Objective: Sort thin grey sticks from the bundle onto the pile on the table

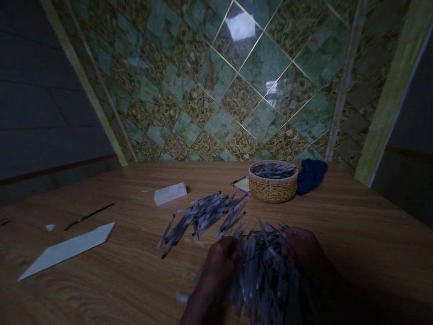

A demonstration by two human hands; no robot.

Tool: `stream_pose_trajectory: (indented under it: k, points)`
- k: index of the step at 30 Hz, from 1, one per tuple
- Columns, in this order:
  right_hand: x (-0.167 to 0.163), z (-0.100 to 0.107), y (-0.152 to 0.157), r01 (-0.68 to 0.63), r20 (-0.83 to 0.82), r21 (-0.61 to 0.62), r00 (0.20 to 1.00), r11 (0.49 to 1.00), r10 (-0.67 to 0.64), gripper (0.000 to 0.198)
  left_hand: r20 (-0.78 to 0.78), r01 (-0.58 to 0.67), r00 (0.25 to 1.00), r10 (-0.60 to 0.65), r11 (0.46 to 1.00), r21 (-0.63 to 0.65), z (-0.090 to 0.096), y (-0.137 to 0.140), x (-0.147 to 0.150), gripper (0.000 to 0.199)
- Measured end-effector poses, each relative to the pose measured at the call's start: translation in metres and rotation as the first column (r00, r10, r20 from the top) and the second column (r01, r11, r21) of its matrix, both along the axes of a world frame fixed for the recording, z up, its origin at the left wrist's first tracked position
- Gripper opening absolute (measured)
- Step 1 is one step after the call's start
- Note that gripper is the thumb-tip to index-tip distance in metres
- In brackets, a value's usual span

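A large heap of thin, pen-like sticks in clear sleeves (pixel 260 271) lies in front of me at the table's near side. On its left edge, my left hand (pixel 223 257) is closed, fingers curled against the sticks. My right hand (pixel 301 248) grips the heap's right side with bent fingers; its lower part fades into shadow. Just beyond, a looser pile of similar sticks (pixel 206 212) with dark ends lies spread on the wood. Dim light and blur hide exactly which sticks are between my fingers.
A round woven basket (pixel 273 188) full of similar sticks stands at the back right, beside a dark blue cloth (pixel 311 175). A white box (pixel 170 193), a flat pale card (pixel 69 247) and a thin dark stick (pixel 88 216) lie leftward. A tiled wall (pixel 216 90) closes the table's far side.
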State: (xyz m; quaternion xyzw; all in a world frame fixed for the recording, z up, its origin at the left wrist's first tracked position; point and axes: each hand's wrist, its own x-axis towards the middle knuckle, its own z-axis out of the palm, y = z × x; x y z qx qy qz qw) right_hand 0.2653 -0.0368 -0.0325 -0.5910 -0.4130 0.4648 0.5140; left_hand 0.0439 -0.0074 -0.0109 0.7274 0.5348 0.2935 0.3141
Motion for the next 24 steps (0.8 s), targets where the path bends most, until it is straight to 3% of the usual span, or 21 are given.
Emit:
stream_pose_trajectory:
  k: [10, 24]
  points:
    - [-0.002, -0.007, 0.007, 0.089, -0.114, 0.064, 0.99, 0.994, -0.081, 0.037, -0.194, -0.035, 0.979, 0.059, 0.991, 0.126, -0.007, 0.005, -0.001, 0.003]
    - [-0.009, -0.012, 0.003, 0.042, -0.101, 0.212, 0.995, 0.976, -0.021, 0.03, -0.242, -0.122, 0.96, 0.143, 0.987, 0.101, -0.004, 0.012, -0.006, 0.01]
